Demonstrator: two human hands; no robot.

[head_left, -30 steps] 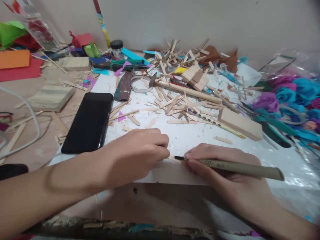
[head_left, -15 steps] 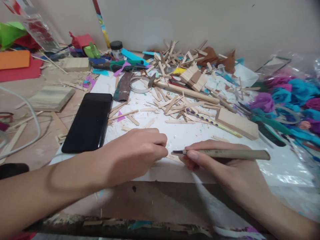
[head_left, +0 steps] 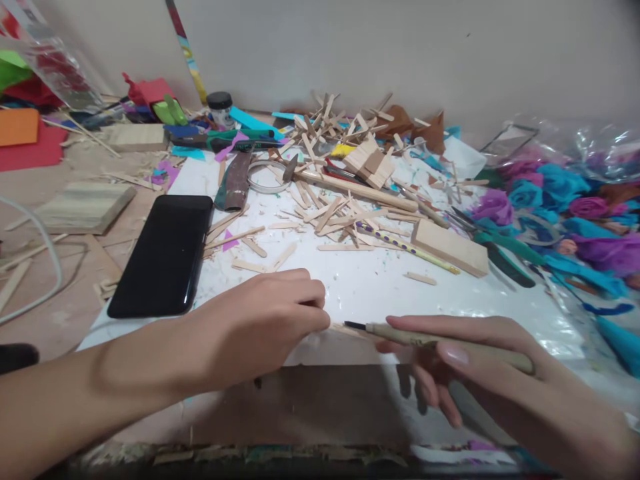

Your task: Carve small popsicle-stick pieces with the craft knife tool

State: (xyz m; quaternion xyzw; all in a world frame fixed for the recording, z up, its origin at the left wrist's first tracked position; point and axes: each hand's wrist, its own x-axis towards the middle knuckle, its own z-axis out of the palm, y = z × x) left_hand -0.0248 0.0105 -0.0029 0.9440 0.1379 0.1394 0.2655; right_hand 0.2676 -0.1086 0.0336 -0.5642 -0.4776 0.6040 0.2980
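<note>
My left hand (head_left: 280,313) is closed, its fingertips pinched on a thin wooden craft stick (head_left: 351,329) that pokes out to the right near the front edge of the white sheet (head_left: 300,293). My right hand (head_left: 520,393) grips a carving chisel (head_left: 400,335) with a round wooden handle and a dark, narrow blade. The blade points left and lies over the stick; whether it touches the wood I cannot tell. Thumb and index finger hold the handle, while the lower fingers hang loosely below.
A black phone (head_left: 163,257) lies left of my left hand. Behind are a heap of craft sticks (head_left: 340,217), a hammer (head_left: 350,187), a tape roll (head_left: 270,177), a patterned pencil (head_left: 410,248) and a wooden block (head_left: 450,248). Green-handled pliers (head_left: 510,257) and crepe-paper flowers (head_left: 555,193) lie right.
My right hand has moved right and down, its lower fingers loosening and the chisel's handle end tilting downward. My left hand keeps its pinch. The whole view has shifted slightly.
</note>
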